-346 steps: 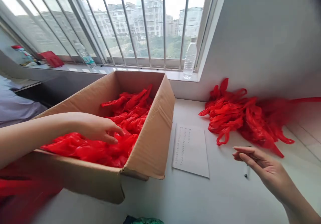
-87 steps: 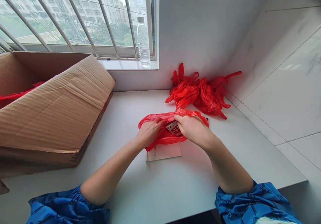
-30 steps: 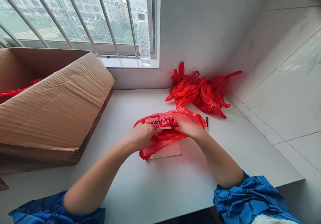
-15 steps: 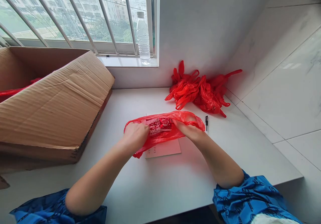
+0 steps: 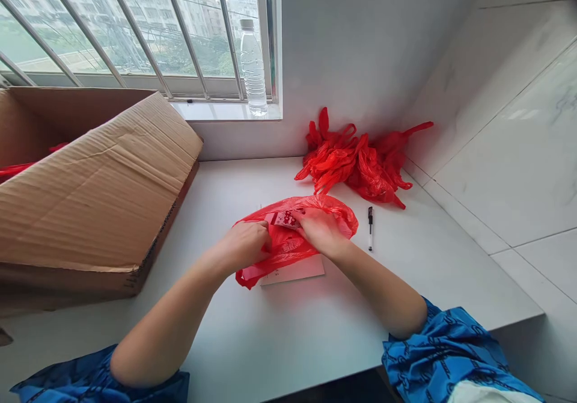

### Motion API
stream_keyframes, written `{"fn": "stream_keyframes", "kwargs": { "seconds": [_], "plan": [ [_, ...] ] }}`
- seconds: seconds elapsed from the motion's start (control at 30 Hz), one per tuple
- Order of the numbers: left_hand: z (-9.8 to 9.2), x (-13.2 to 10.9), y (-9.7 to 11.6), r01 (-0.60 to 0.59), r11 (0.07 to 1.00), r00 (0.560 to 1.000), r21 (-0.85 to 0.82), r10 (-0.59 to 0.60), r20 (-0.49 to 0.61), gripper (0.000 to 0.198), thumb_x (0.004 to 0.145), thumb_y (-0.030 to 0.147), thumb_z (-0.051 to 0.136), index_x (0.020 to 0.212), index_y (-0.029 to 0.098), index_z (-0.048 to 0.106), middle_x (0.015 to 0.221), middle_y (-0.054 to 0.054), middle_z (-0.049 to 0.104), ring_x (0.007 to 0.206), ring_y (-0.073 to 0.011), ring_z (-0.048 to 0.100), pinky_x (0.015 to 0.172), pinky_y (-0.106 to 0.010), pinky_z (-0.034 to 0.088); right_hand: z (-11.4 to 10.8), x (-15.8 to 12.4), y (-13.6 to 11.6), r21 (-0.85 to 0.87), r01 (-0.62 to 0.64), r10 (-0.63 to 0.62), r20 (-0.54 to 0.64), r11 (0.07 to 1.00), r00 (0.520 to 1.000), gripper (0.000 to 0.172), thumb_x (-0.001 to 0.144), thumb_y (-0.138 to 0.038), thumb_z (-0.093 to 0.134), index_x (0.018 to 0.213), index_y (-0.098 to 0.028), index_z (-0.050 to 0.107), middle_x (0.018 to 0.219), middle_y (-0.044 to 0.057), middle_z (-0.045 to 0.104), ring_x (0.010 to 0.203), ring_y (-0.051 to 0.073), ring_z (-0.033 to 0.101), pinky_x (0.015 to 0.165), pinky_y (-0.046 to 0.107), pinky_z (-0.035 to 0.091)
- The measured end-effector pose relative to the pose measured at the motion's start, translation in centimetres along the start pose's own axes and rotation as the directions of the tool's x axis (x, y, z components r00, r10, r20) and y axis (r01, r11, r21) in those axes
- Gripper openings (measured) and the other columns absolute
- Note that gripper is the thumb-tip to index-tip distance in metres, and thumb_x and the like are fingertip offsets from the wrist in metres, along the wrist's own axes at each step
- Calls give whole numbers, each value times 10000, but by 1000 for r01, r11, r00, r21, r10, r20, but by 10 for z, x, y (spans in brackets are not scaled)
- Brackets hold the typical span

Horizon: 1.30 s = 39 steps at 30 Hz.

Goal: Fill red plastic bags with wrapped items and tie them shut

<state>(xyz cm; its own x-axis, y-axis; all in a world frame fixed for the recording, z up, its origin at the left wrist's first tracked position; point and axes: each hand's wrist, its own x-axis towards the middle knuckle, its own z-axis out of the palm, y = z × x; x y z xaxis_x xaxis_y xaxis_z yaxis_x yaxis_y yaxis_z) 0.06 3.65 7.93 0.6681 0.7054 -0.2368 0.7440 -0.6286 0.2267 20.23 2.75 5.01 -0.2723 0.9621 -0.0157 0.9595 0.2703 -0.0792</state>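
A thin red plastic bag [image 5: 293, 248] lies spread above the white counter, its mouth facing me. My left hand [image 5: 247, 243] is closed on the bag's left edge, fingers curled into the plastic. Inside the mouth, my right hand [image 5: 318, 228] grips a small red-and-pink packet with a white pattern [image 5: 286, 219]; its fingertips are partly hidden by the bag. Beneath the bag, a pale pink card or booklet [image 5: 297, 272] with small dark writing shows only its near part.
A large open cardboard box [image 5: 99, 192] with red plastic inside stands at left. Crumpled red bags [image 5: 356, 159] lie against the back wall. A black-capped pen [image 5: 370, 228] rests right of my hands. A clear water bottle [image 5: 253, 69] stands on the windowsill.
My right hand has moved left onto the packet, which now sits tilted and more covered. The bag's right end has drawn left, uncovering the whole pen.
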Motion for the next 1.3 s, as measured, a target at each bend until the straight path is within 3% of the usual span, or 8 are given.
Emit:
{"fn": "stream_keyframes", "kwargs": {
  "seconds": [0.2, 0.33, 0.47, 0.6, 0.87, 1.0, 1.13, 1.3],
  "plan": [
    [3, -3, 9, -97, 994, 994, -44, 98, 39, 248, 648, 33, 519, 525, 147, 337, 702, -18, 516, 594, -122, 375, 544, -310, 217, 2, 0, -1, -151, -51, 56, 28, 987, 998, 427, 877, -299, 635, 1283, -178, 589, 1188, 156, 647, 1046, 315, 596, 821, 396, 461],
    [11, 1, 17, -85, 995, 994, -46, 88, 59, 219, 696, 57, 526, 539, 155, 410, 674, -14, 508, 571, -124, 356, 544, -311, 219, -10, -6, -9, -171, 52, -54, -3, 984, 999, 322, 902, -243, 595, 1216, -177, 628, 1155, 141, 660, 1087, 299, 586, 930, 417, 422],
    [14, 2, 19, -66, 998, 996, -13, 67, 57, 219, 685, 48, 539, 525, 158, 438, 640, -16, 485, 569, -131, 347, 546, -312, 216, -14, -8, -15, -31, 218, -213, 114, 976, 970, 190, 902, -181, 568, 1060, -212, 668, 1044, 83, 681, 938, 227, 640, 681, 294, 426],
    [10, 0, 16, -73, 997, 997, -2, 73, 13, 247, 697, 53, 546, 512, 160, 421, 606, -16, 467, 567, -134, 388, 532, -307, 209, -7, -3, -11, 26, 181, -183, 204, 983, 962, 131, 834, -210, 664, 961, -188, 636, 1000, 92, 687, 814, 223, 648, 550, 282, 345],
    [-10, 5, 6, 92, 993, 968, -80, -108, -227, 390, 947, 538, 465, 845, 193, 616, 785, -35, 638, 629, -164, 517, 541, -271, 273, -29, -8, 2, 434, 225, -218, -66, 873, 974, 102, 875, -191, 643, 964, -209, 597, 974, 25, 680, 872, 164, 630, 696, 261, 455],
    [-13, 8, -3, -91, 983, 966, -158, 49, -254, 352, 966, 453, 470, 777, 196, 619, 719, -3, 630, 611, -135, 495, 558, -257, 293, -43, -13, 6, 671, 285, -260, -141, 685, 955, 209, 877, -200, 644, 1083, -217, 611, 1025, 28, 685, 916, 153, 647, 784, 285, 516],
    [-15, 8, -6, -111, 969, 951, -219, 40, -306, 350, 972, 414, 457, 787, 190, 651, 726, -10, 639, 604, -126, 496, 565, -245, 321, -50, -13, 11, 799, 191, -205, -87, 570, 975, 178, 937, -301, 584, 1085, -217, 636, 1030, 30, 712, 938, 163, 668, 816, 300, 530],
    [-26, -7, -2, -54, 991, 944, -123, 10, -329, 352, 982, 371, 399, 1091, 267, 717, 920, -28, 713, 739, -159, 604, 595, -245, 353, -58, -20, 4, 649, 163, -70, -166, 744, 984, 220, 993, -302, 483, 914, -212, 668, 920, 30, 728, 854, 174, 673, 774, 299, 503]
  ]
}}
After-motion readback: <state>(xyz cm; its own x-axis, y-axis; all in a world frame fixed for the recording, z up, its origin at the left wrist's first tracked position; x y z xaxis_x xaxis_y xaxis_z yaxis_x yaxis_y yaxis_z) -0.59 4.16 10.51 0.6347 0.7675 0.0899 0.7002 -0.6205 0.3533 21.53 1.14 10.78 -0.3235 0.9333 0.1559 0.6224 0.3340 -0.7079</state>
